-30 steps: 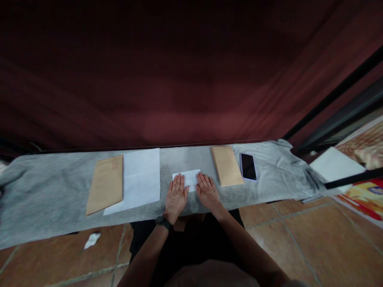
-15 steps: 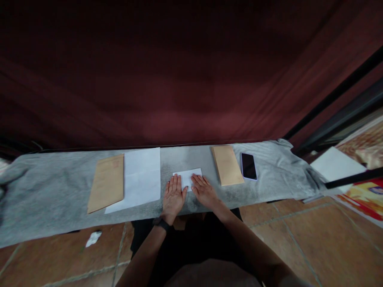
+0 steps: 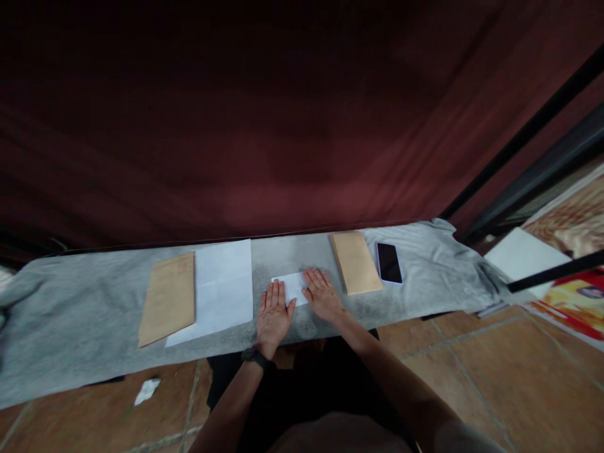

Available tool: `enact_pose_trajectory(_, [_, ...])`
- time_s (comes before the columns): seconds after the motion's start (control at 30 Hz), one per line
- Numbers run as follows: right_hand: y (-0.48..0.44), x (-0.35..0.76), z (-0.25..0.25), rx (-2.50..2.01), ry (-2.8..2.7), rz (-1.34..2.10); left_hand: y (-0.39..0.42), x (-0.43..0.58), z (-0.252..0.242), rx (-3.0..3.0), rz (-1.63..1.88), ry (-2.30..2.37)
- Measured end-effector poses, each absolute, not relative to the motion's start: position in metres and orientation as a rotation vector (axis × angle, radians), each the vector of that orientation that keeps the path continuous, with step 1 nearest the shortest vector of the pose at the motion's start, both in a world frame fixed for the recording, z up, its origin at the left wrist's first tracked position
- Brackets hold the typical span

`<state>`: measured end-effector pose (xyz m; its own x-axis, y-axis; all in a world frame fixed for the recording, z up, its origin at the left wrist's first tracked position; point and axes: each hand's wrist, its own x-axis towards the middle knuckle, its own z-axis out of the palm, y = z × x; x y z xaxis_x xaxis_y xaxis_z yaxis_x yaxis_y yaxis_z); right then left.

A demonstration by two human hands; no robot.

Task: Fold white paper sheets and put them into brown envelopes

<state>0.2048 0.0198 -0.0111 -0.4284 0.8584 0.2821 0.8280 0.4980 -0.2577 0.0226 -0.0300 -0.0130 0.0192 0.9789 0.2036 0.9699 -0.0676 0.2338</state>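
Note:
A small white folded paper [image 3: 295, 289] lies on the grey cloth in front of me. My left hand [image 3: 274, 314] rests flat on its left end, fingers stretched out and thumb pointing toward the middle. Across the right end lies my right hand [image 3: 323, 297], also flat with the fingers extended. Both hands cover parts of the paper's edges. To the left are larger white sheets [image 3: 224, 286], partly under a brown envelope [image 3: 168, 299]. On the right sits a stack of brown envelopes [image 3: 357, 263].
A phone [image 3: 389, 262] with a dark screen lies right of the envelope stack. The grey cloth [image 3: 89, 314] covers a long narrow bench against a dark red surface. A crumpled white scrap [image 3: 147, 391] is on the tiled floor. Dark bars and a white panel [image 3: 526, 255] stand far right.
My right hand has shifted slightly up over the paper's right end, hiding its corner. My left hand stays nearly in place. The whole view has tilted a little.

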Motion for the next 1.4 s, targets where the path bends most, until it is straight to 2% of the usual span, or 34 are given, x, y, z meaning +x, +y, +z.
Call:
enact_pose_trajectory(0.27, [-0.045,0.226,-0.015,-1.303,-2.420,0.114,-0.028,0.034,-0.007,2.229,0.520,2.159])
enact_pose_trajectory(0.47, [-0.043,0.224,-0.021,-1.308,-2.422,0.091,-0.013,0.079,0.001,2.401,0.488,1.639])
enact_pose_trajectory(0.57, [-0.042,0.223,-0.023,-1.312,-2.417,0.077,0.000,0.087,0.001,2.383,0.455,1.592])
enact_pose_trajectory(0.97, [-0.043,0.223,-0.011,-1.333,-2.376,0.124,0.031,0.057,-0.001,2.355,0.439,1.816])
enact_pose_trajectory(1.23, [-0.045,0.224,-0.011,-1.323,-2.372,0.106,0.002,0.016,0.012,2.171,0.475,2.145])
enact_pose_trajectory(1.4, [-0.045,0.222,-0.014,-1.340,-2.368,0.081,0.002,0.009,0.026,1.879,0.640,2.144])
